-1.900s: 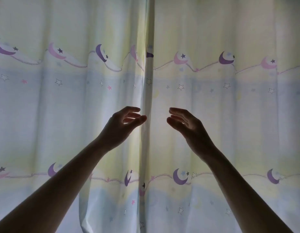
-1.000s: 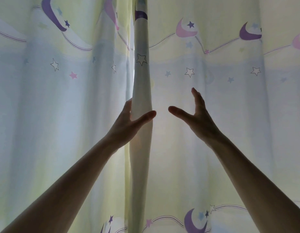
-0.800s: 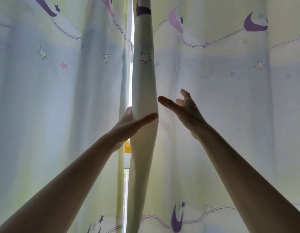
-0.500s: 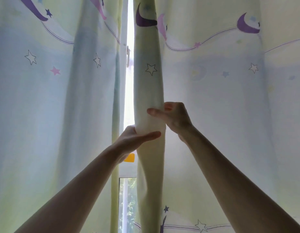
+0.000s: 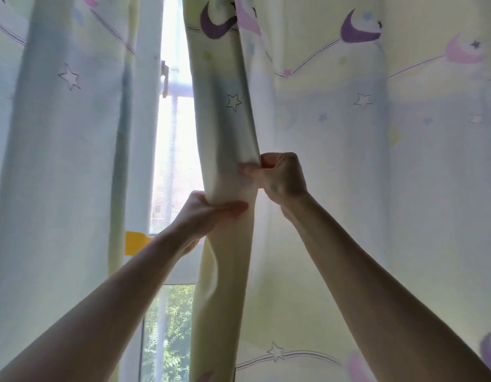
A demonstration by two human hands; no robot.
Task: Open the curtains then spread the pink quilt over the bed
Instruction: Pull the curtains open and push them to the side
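The right-hand curtain (image 5: pixel 335 166), a thin pale panel banded in yellow and blue and printed with purple and pink crescent moons and outlined stars, is hanging across the right and middle of the view. Its inner edge is rolling into a long upright fold (image 5: pixel 228 128) near the centre, and both of the person's hands are gripping that fold. The right hand (image 5: pixel 280 176) is clenching it from the right side, thumb pressing across the front of the cloth and fingers curling in tight. Just below, the left hand (image 5: pixel 208 213) is wrapping the same fold from the left, thumb lying across the front and the fingers going behind, out of sight. The 2 hands are sitting close together, one above the other, not quite touching.

The left-hand curtain (image 5: pixel 62 161), of the same pale moon-and-star cloth, is hanging loose to the left, with nobody holding it. Between the 2 panels a narrow bright gap is showing the white-framed window (image 5: pixel 172 139), with strong daylight coming through the upper pane, a crossbar near the top and a small handle on the frame. A piece of yellow tape (image 5: pixel 135 242) is sticking out beside the left curtain's edge, partly behind the left forearm. Through the lower pane green leaves (image 5: pixel 170 326) are showing. Both bare forearms are reaching up from the bottom corners. The pink quilt and the bed are lying outside the view.
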